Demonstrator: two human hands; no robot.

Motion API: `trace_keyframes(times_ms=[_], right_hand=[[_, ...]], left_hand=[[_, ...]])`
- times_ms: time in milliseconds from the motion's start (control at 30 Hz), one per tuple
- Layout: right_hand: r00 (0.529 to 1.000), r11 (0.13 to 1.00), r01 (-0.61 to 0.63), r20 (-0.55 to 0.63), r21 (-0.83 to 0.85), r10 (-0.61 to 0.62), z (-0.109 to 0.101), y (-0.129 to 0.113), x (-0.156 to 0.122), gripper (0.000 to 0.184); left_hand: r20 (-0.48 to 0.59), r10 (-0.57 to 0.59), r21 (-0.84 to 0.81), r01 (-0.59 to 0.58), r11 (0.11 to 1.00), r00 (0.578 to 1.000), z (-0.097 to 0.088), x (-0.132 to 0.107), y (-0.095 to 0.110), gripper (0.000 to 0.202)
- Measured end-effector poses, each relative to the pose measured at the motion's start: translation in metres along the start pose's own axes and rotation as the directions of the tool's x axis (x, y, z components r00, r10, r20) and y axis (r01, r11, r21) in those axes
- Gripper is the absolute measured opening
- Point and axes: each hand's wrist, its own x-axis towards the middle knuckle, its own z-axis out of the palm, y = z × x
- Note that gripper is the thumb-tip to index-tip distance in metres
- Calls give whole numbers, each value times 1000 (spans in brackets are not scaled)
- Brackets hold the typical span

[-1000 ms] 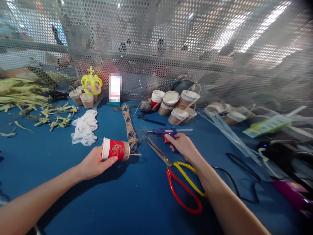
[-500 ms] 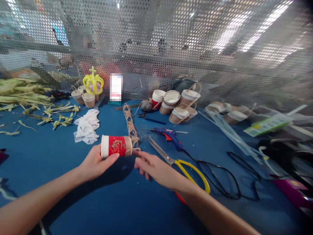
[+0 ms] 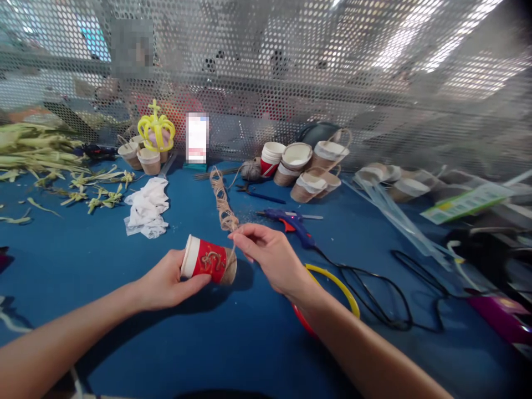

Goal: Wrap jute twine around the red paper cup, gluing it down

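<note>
My left hand (image 3: 166, 282) grips a red paper cup (image 3: 208, 260) lying on its side, white rim to the left, its bottom end wound with brown twine. My right hand (image 3: 270, 256) pinches the twine (image 3: 223, 204) just above the cup's wound end. The twine runs in a loose coiled line away across the blue table (image 3: 208, 343) toward a twine ball (image 3: 251, 168). A blue glue gun (image 3: 291, 220) lies just beyond my right hand. Scissors with red and yellow handles (image 3: 332, 282) lie partly under my right wrist.
Twine-wrapped cups (image 3: 310, 166) stand at the back by a perforated metal screen (image 3: 291, 83). A white cloth (image 3: 146, 208), green leaf strips (image 3: 37, 160) and a yellow crown on cups (image 3: 155, 136) are at left. Black cable (image 3: 386, 299) and clear glue sticks (image 3: 386, 210) lie right. A person sits behind the screen.
My right hand let go of the glue gun, crossed left over the scissors and pinched the twine at the cup. My left hand tilted the cup slightly and drew it nearer.
</note>
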Motion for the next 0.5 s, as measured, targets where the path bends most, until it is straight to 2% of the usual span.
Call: trace_keyframes(times_ms=[200,500], right_hand=[[991,985,112,87,-128,-101,-2,3,2,14],[997,969,35,70,-244,-18,0,0,-1,19]], left_hand=[[67,-56,-51,59,997,996,0,-1,-2,14],[108,-73,-41,78,996,991,0,-3,4,13]])
